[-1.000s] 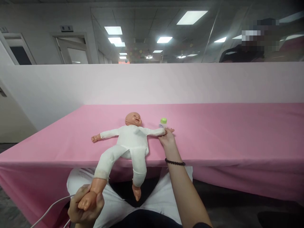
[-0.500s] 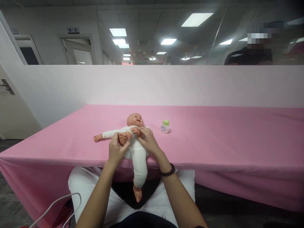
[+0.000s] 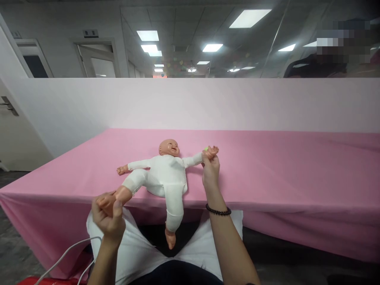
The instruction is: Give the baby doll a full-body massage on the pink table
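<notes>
A baby doll (image 3: 168, 172) with a white cloth body lies on its back on the pink-covered table (image 3: 267, 170), its head toward the wall. My left hand (image 3: 109, 217) is closed around one foot of the doll, pulling that leg out to the lower left past the table edge. At the right, my right hand (image 3: 211, 168) grips the doll's other-side hand and wrist, with that arm stretched out sideways. The doll's second leg hangs over the front edge, and its left-side arm rests on the cloth. A jar's green lid (image 3: 206, 149) shows slightly behind my right hand; the rest is hidden.
Behind the table stands a white partition (image 3: 208, 103) with glass above it. Through the glass, a person (image 3: 314, 67) shows at the upper right. A door handle (image 3: 9, 106) is at the far left. A white cable (image 3: 68, 250) loops at the lower left.
Both hands have moved apart from the doll's chest, the left down and leftward with the foot, the right rightward with the doll's hand. The doll's torso is now uncovered, and the jar is mostly hidden.
</notes>
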A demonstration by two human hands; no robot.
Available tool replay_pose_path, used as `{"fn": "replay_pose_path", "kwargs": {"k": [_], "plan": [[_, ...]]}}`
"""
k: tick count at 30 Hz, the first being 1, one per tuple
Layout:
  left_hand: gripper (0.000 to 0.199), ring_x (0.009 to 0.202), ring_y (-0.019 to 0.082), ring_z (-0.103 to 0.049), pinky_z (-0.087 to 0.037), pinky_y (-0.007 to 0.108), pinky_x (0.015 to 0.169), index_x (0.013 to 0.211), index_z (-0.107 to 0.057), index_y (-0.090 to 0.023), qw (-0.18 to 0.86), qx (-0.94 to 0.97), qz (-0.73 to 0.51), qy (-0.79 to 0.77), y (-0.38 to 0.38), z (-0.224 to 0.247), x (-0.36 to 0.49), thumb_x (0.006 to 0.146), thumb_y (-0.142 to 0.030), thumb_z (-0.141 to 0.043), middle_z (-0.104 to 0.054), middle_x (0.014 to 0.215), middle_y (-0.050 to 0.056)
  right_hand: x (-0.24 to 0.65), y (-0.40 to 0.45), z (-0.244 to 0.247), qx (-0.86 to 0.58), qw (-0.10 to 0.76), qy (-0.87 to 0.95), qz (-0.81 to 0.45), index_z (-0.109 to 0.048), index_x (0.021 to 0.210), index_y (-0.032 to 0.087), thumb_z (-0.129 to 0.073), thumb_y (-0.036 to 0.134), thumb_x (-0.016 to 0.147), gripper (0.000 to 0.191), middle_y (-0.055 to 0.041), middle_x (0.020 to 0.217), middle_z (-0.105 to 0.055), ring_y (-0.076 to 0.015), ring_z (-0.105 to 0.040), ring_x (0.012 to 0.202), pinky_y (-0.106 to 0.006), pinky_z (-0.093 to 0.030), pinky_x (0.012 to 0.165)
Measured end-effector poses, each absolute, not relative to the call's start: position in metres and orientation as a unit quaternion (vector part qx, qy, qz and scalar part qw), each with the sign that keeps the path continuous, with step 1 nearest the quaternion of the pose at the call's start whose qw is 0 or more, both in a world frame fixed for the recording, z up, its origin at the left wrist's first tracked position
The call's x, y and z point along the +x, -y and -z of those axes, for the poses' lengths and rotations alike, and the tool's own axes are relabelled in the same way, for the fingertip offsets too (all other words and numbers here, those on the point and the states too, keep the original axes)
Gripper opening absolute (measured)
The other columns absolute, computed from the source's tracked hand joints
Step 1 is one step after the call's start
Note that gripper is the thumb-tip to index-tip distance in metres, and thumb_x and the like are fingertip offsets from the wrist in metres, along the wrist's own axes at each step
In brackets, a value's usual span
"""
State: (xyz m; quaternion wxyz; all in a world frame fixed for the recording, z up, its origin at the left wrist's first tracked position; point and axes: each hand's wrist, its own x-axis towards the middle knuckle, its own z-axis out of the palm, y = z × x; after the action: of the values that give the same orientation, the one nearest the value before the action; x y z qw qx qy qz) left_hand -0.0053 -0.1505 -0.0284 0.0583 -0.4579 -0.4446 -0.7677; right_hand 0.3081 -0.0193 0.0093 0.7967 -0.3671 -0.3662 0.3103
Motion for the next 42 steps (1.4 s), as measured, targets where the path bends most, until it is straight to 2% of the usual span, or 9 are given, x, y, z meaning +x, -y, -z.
{"fn": "replay_pose_path", "kwargs": {"k": [5,11,18,23,28,31,34,37,42], "plan": [[0.024,0.071,0.020,-0.063,-0.053,0.037,0.069,0.088,-0.060,-0.018,0.190,-0.480,0.745,0.422,0.183,0.079,-0.022,0.075,-0.035,-0.070,-0.063,0.080,0.001,0.317,0.011,0.016,-0.401,0.815,0.123,-0.400,-0.052,0.124,0.029,-0.061,0.028,0.080,0.045,-0.0023,0.128,-0.063,-0.0171,-0.066,0.111,-0.030,-0.059,0.083],[0.032,0.065,0.021,-0.065,-0.055,0.036,0.061,0.094,-0.058,-0.018,0.213,-0.513,0.732,0.394,0.185,0.117,-0.022,0.071,-0.037,-0.072,-0.065,0.078,0.002,0.316,0.010,0.016,-0.401,0.806,0.062,-0.430,-0.052,0.113,0.025,-0.055,0.021,0.078,0.035,-0.0010,0.116,-0.066,-0.0147,-0.068,0.101,-0.029,-0.059,0.083],[0.034,0.077,0.019,-0.064,-0.053,0.035,0.074,0.101,-0.056,-0.018,0.133,-0.500,0.736,0.437,0.147,0.049,0.003,0.080,-0.040,-0.070,-0.063,0.090,0.003,0.292,0.020,-0.018,-0.394,0.803,0.355,-0.272,-0.056,0.120,0.021,-0.070,0.033,0.074,0.050,-0.0094,0.132,-0.064,-0.0214,-0.063,0.116,-0.039,-0.050,0.102],[0.030,0.082,0.019,-0.066,-0.053,0.032,0.075,0.100,-0.053,-0.020,-0.042,-0.600,0.664,0.444,0.104,0.003,0.040,0.084,-0.040,-0.069,-0.064,0.089,0.002,0.258,0.037,-0.029,-0.383,0.641,0.642,-0.172,-0.063,0.113,0.021,-0.061,0.022,0.082,0.031,-0.0090,0.125,-0.070,-0.0246,-0.062,0.118,-0.041,-0.047,0.104],[0.029,0.066,0.016,-0.059,-0.049,0.029,0.063,0.087,-0.044,-0.023,-0.157,-0.643,0.610,0.436,0.074,-0.004,0.060,0.087,-0.044,-0.064,-0.058,0.075,-0.002,0.243,0.049,-0.021,-0.423,0.474,0.771,-0.056,-0.066,0.118,0.022,-0.054,0.009,0.082,0.041,-0.0095,0.119,-0.071,-0.0293,-0.062,0.113,-0.048,-0.045,0.102],[0.029,0.072,0.017,-0.061,-0.052,0.030,0.068,0.090,-0.045,-0.023,-0.156,-0.629,0.626,0.434,0.077,-0.002,0.055,0.087,-0.044,-0.064,-0.060,0.079,-0.001,0.247,0.047,-0.023,-0.411,0.508,0.752,-0.089,-0.065,0.119,0.023,-0.056,0.014,0.084,0.037,-0.0085,0.119,-0.072,-0.0277,-0.063,0.113,-0.047,-0.046,0.102],[0.029,0.081,0.018,-0.064,-0.053,0.032,0.076,0.095,-0.051,-0.021,-0.118,-0.598,0.669,0.426,0.092,-0.001,0.041,0.084,-0.041,-0.069,-0.062,0.087,0.001,0.260,0.040,-0.030,-0.372,0.611,0.676,-0.174,-0.064,0.118,0.023,-0.064,0.024,0.084,0.034,-0.0086,0.124,-0.070,-0.0250,-0.063,0.118,-0.043,-0.047,0.105],[0.028,0.075,0.015,-0.060,-0.051,0.031,0.074,0.090,-0.053,-0.020,-0.047,-0.522,0.748,0.406,0.112,0.006,0.023,0.080,-0.039,-0.071,-0.059,0.084,-0.001,0.281,0.031,-0.034,-0.353,0.724,0.528,-0.268,-0.063,0.117,0.021,-0.073,0.027,0.075,0.044,-0.0096,0.125,-0.069,-0.0234,-0.064,0.116,-0.041,-0.049,0.102],[0.029,0.066,0.016,-0.052,-0.045,0.032,0.065,0.073,-0.052,-0.020,0.103,-0.377,0.837,0.384,0.149,0.060,-0.004,0.075,-0.045,-0.066,-0.051,0.073,-0.002,0.322,0.023,-0.014,-0.368,0.804,0.177,-0.432,-0.058,0.102,0.024,-0.068,0.017,0.071,0.033,0.0030,0.099,-0.069,-0.0143,-0.067,0.091,-0.031,-0.056,0.082]]}}
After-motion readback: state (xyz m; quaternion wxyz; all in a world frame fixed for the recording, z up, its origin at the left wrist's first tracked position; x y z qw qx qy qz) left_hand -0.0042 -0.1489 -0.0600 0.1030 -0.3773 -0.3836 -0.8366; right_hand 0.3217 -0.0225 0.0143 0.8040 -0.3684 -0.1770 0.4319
